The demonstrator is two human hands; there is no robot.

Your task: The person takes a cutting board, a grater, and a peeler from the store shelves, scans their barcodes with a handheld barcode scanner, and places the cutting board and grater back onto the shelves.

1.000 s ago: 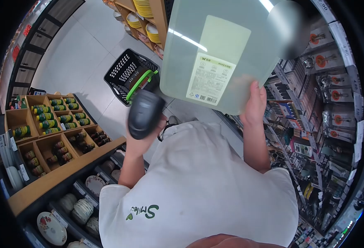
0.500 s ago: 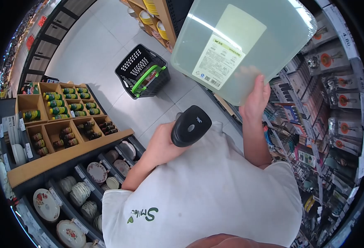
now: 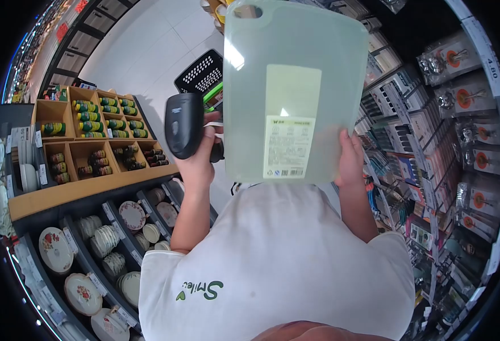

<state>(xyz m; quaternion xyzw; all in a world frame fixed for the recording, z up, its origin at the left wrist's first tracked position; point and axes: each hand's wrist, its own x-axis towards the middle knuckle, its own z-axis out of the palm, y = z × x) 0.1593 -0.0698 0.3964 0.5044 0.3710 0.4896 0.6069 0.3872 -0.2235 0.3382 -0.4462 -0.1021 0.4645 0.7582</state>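
My left hand (image 3: 200, 156) is wrapped round a black handheld barcode scanner (image 3: 183, 125), held upright beside the board's left edge. Whether its fingers touch the board I cannot tell. My right hand (image 3: 350, 156) grips the lower right edge of a pale green translucent cutting board (image 3: 247, 102), thumb at the front and the other fingers partly behind it. The board is nearly upright before my chest, its handle hole at the top left. A printed label (image 3: 288, 146) with a barcode at its bottom faces me.
A black shopping basket (image 3: 198, 73) with green handles stands on the tiled floor, partly behind the board. At left are a wooden shelf of jars (image 3: 91, 125) and racks of plates (image 3: 57, 250). Hanging packaged goods (image 3: 466, 96) line the right side.
The cutting board has moved left and lower and turned more upright, its label now squarely towards me. The scanner has gone left and up, turning from slanted to upright.
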